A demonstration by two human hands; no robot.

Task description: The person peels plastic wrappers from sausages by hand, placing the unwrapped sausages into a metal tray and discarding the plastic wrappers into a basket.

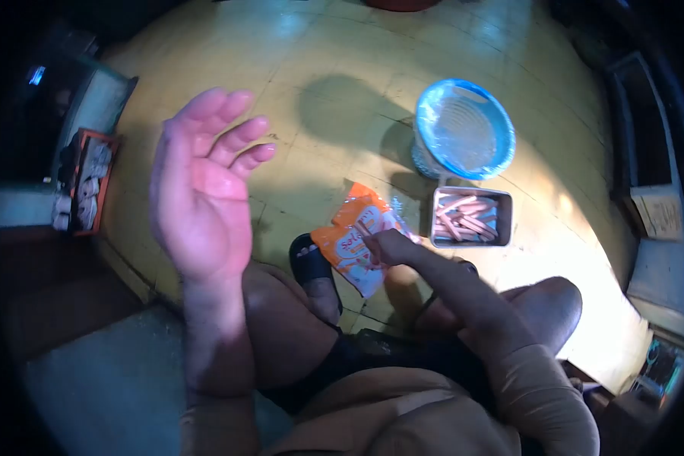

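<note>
My left hand (209, 186) is raised at the left, palm in view, fingers apart and curved, with nothing in it. Low in the middle, my right hand (389, 247) is closed, and a short thin sausage (363, 227) sticks out from its fingers. Under and beside it is an orange and white printed plastic bag (340, 242), partly covered by the hand. A rectangular metal tray (511, 220) to the right holds several pinkish sausages (463, 216).
Behind the tray stands a round blue basin (425, 114) with clear plastic over it. My sandalled foot (311, 262) is beside the bag on the yellow tiled floor (342, 61). An orange-framed rack (91, 182) stands at the left, a pale cabinet (656, 213) at the right.
</note>
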